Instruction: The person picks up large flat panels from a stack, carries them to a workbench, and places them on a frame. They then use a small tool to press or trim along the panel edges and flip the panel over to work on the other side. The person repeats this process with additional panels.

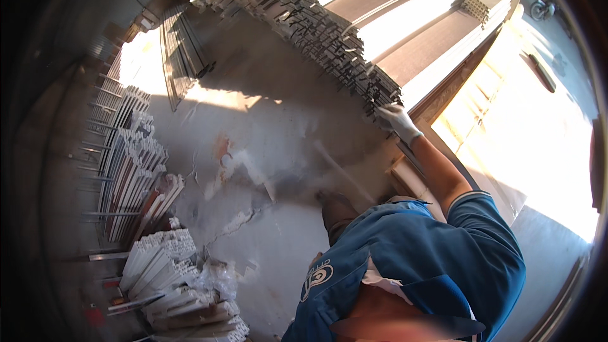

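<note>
My right hand (396, 120), in a whitish work glove, reaches out to the near end of a long stack of metal profiles (335, 44). Its fingers are curled at the end of a dark metal profile there and appear to grip it; the fingertips are partly lost among the profile ends. The stack is made of many thin, long bars lying lengthwise, their cut ends uneven and facing the floor area. My left hand does not show; only my blue shirt fills the lower part of the head view.
Racks of white and brown profiles (136, 171) line the left side, with metal pegs sticking out. Clear plastic wrap (218, 278) lies by the lower bundles. More bars (180, 47) lean at the far left. A wrapped roll or box (408, 177) sits below my right arm.
</note>
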Motion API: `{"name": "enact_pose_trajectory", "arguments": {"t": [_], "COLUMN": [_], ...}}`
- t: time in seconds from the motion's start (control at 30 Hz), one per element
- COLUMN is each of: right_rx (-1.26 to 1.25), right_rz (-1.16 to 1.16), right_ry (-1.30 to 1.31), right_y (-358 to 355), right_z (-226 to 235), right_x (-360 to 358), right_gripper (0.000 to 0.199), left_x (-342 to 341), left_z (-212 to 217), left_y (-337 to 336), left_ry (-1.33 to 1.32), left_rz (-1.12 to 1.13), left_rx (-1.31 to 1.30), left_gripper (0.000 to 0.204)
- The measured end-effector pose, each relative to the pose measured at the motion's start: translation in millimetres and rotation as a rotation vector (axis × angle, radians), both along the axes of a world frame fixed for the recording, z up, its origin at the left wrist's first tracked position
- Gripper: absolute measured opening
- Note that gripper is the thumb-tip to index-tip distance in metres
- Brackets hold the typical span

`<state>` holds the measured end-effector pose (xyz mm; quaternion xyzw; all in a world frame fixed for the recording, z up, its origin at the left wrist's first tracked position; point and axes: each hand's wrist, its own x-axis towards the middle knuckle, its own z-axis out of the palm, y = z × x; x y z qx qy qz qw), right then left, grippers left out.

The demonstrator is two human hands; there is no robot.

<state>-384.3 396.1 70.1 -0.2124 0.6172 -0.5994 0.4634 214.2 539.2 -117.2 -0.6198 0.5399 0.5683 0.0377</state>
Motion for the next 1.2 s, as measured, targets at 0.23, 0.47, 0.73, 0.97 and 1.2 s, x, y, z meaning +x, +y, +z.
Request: {"name": "enact_pose_trajectory", "arguments": {"t": [0.23,0.47,0.73,0.97,1.2], "right_rx": [-0.316,-0.498,-0.797,-0.834,-0.790], "right_rz": [-0.413,-0.744,-1.048,-1.235,-1.419], "right_ry": [-0.392,-0.604,-0.805,-0.982,-0.834], "right_y": [-250,-356,-433,-451,-472], "right_z": [58,58,21,16,25], "right_x": [-3,-46,-106,-108,-106], "right_gripper": [0.026,0.021,0.060,0.044,0.023], "left_x": [63,3,-275,-446,-600], "left_z": [27,93,149,158,192], "left_y": [-212,-554,-760,-792,-836], "left_ry": [-0.041,0.240,0.524,0.572,0.498], "left_rz": [0.055,0.533,0.212,-0.131,-0.542], "left_rx": [0.055,0.165,0.057,0.312,0.505], "left_gripper": [0.029,0.028,0.046,0.052,0.031]}}
